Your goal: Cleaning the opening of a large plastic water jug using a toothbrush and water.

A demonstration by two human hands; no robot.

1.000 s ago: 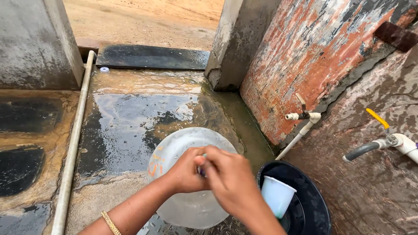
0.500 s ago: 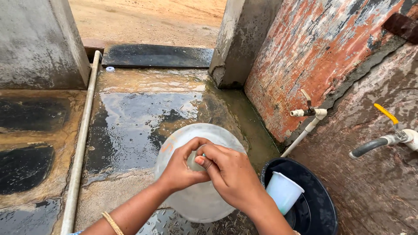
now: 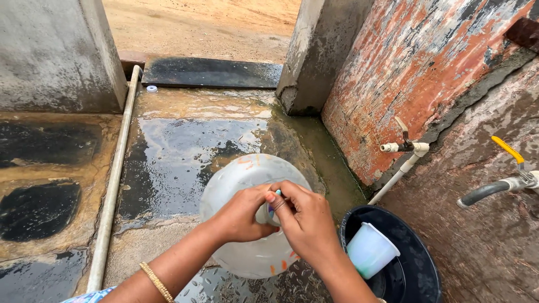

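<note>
Over the wet floor, both hands [image 3: 275, 216] on a clear jug [image 3: 247, 179]

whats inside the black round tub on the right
A pale blue plastic cup lies tilted inside the black round tub. The tub's near-left part is covered by the right hand and forearm, so anything there cannot be seen.

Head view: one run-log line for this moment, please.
left hand on jug neck | right hand at cap | basin holds cup

Head view — looking steeply down, close in.
</note>
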